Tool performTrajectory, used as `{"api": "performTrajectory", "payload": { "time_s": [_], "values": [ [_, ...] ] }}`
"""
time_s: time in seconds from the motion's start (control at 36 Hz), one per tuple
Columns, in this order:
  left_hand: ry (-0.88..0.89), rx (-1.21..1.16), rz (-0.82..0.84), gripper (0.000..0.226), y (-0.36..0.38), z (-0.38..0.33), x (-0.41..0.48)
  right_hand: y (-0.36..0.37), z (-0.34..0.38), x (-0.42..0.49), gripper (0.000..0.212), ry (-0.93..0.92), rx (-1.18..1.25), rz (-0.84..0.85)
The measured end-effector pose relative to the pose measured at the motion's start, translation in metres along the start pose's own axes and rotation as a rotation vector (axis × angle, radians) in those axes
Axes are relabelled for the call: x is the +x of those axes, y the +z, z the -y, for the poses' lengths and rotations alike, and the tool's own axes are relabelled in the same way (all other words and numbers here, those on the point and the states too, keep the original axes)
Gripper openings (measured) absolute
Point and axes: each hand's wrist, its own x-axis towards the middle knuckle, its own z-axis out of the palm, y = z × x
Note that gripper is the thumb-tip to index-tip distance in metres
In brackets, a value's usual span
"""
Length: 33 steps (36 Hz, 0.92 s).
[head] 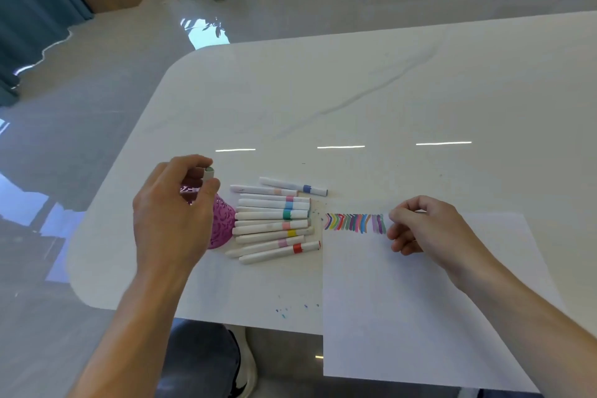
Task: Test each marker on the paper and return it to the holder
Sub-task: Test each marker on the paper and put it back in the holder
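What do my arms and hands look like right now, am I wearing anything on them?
The left hand and right hand are ungloved. The arms behind them are bare to the picture's edge, with no sleeves in view. No watch or bracelet shows at either wrist. Whether any finger carries a ring is too small to tell.

Brightly and evenly lit, in cool daylight tones. Three thin white streaks of glare across the middle of the glossy table [387, 90]. Broad window reflections on the polished floor [97, 107] at upper centre and the left edge. Only faint, soft shadows beneath the left hand [174, 213] and right hand [429, 229]. Wide-angle bending toward the edges. Slightly soft throughout.
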Motion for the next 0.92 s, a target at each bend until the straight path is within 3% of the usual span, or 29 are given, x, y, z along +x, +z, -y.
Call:
{"api": "performTrajectory", "payload": {
  "time_s": [0.19, 0.39, 0.61, 0.75, 0.92],
  "values": [
    [-0.048, 0.118, -0.002, 0.013, 0.001, 0.004, -0.002, 0.0, -0.001, 0.001, 0.01, 0.009, 0.0, 0.005],
    [-0.041, 0.146, 0.005, 0.023, 0.004, 0.005, -0.003, 0.001, -0.001, 0.002, 0.009, 0.002, -0.014, 0.007],
    [0.188, 0.195, 0.011, 0.024, 0.016, -0.007, -0.011, -0.002, 0.001, 0.002, 0.009, -0.015, -0.03, -0.002],
    [0.32, 0.163, 0.248, 0.017, 0.037, -0.014, -0.023, -0.004, -0.002, 0.003, 0.01, -0.005, -0.043, -0.011],
    [0.272, 0.263, 0.688, 0.018, 0.053, -0.013, -0.036, -0.011, -0.006, 0.004, 0.008, 0.0, -0.057, -0.023]
  ]
}}
